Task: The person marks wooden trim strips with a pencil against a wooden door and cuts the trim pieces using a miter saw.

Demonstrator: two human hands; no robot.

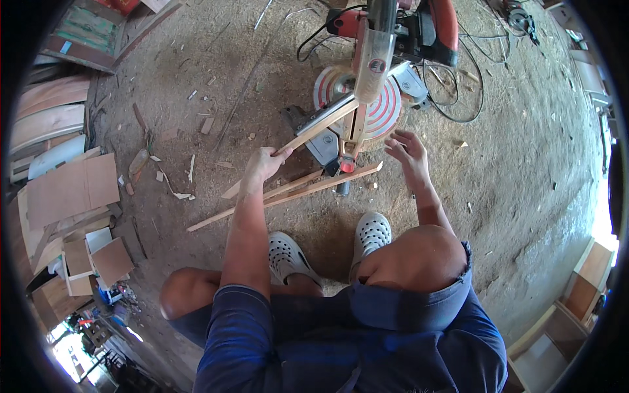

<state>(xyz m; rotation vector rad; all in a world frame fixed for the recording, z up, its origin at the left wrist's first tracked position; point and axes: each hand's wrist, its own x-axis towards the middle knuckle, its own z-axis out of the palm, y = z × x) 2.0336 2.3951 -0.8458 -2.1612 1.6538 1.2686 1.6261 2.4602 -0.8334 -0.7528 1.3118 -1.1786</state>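
Note:
Pinched in my left hand is the near end of a thin wooden strip. The strip slants along the fence of a mitre saw, its far end beneath the clear blade guard. To the right of the saw's base, my right hand hovers with fingers loosely bent and apart, and I see nothing held in it. Several more wooden strips lie on the ground between my feet and the saw. The saw's red and black handle is raised at the top.
Black cable loops on the ground right of the saw. Wooden panels and boards are stacked along the left. Offcuts and sawdust litter the dirt floor. Another power tool lies at the far right.

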